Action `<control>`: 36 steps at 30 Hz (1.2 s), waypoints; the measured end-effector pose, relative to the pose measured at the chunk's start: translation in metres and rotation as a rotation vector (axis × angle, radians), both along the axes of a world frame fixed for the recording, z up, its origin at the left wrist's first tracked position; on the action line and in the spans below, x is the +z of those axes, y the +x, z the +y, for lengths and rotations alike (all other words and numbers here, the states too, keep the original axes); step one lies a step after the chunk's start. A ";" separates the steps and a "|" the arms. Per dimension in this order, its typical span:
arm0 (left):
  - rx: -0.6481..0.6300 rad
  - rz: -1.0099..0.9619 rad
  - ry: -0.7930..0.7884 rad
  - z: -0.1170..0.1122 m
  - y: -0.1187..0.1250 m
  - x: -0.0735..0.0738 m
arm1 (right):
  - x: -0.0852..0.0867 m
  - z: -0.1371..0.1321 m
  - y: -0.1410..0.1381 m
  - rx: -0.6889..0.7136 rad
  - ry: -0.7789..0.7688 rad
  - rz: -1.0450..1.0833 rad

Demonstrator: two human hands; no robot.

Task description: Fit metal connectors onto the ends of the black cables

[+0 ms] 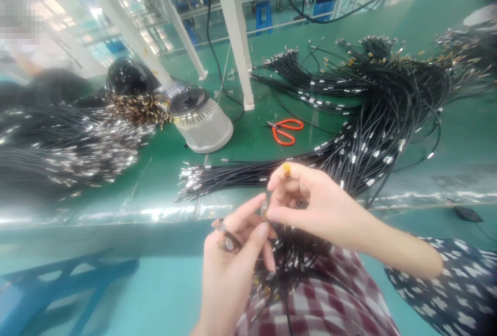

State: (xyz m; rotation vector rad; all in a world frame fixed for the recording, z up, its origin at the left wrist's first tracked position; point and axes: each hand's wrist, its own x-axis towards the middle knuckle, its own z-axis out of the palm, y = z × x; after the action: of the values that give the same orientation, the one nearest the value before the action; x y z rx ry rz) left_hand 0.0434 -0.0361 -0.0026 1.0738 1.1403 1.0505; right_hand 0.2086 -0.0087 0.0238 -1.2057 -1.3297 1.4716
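both left hand [236, 261] and right hand [310, 196] grip cable ends [218, 225] above a checked lap [334, 307] heaped with cables [292, 253]

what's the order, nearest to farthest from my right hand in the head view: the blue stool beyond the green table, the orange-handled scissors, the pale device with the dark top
From your right hand:
1. Orange-handled scissors: just beyond the hand, on the green table.
2. Pale device: also on the table, farther left.
3. Blue stool: in the background, past the table.
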 end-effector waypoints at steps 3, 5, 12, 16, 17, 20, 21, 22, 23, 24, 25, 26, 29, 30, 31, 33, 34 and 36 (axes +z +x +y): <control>-0.004 0.000 0.000 0.000 0.000 0.000 | -0.001 0.000 -0.001 0.001 0.011 -0.004; -0.005 0.002 0.001 -0.001 0.000 0.000 | -0.001 0.000 -0.001 -0.003 0.019 -0.014; -0.010 0.009 0.007 -0.002 0.001 0.001 | -0.001 0.002 -0.002 0.001 0.006 -0.021; 0.005 0.016 -0.011 -0.001 0.002 -0.001 | -0.007 0.006 -0.003 0.015 -0.051 0.018; 0.013 0.014 -0.023 0.000 0.002 -0.002 | -0.009 0.007 -0.003 0.025 -0.066 0.038; 0.022 -0.019 -0.057 0.002 0.001 -0.005 | -0.012 0.007 -0.004 0.062 -0.081 0.101; 0.019 -0.033 -0.067 0.002 0.000 -0.006 | -0.013 0.006 -0.003 0.067 -0.076 0.111; 0.014 -0.046 -0.077 0.003 0.000 -0.007 | -0.013 0.005 -0.003 0.069 -0.072 0.118; 0.008 -0.059 -0.085 0.004 -0.001 -0.008 | -0.013 0.003 -0.002 0.066 -0.074 0.128; 0.001 -0.070 -0.091 0.004 -0.002 -0.008 | -0.013 0.002 -0.001 0.058 -0.083 0.149; 0.000 -0.081 -0.096 0.004 -0.003 -0.009 | -0.013 0.000 -0.001 0.048 -0.098 0.178; 0.003 -0.093 -0.099 0.004 -0.003 -0.009 | -0.013 -0.001 0.000 0.034 -0.118 0.208; 0.020 -0.135 -0.099 0.004 -0.003 -0.010 | -0.014 -0.003 0.000 -0.025 -0.176 0.267; 0.027 -0.148 -0.096 0.004 -0.003 -0.009 | -0.014 -0.003 -0.001 -0.043 -0.188 0.270; 0.035 -0.159 -0.091 0.004 -0.002 -0.009 | -0.015 -0.004 -0.001 -0.064 -0.194 0.268; 0.050 -0.172 -0.080 0.005 -0.002 -0.009 | -0.018 -0.004 -0.003 -0.104 -0.199 0.262; 0.055 -0.177 -0.074 0.005 -0.002 -0.009 | -0.019 -0.004 -0.004 -0.119 -0.200 0.265; 0.053 -0.185 -0.061 0.006 -0.003 -0.009 | -0.022 -0.005 -0.006 -0.138 -0.196 0.292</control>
State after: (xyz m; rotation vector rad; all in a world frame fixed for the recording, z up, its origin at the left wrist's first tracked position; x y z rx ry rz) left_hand 0.0409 -0.0300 -0.0118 0.8835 1.0490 1.1252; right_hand 0.2023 -0.0133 0.0018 -1.1270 -0.9075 1.6336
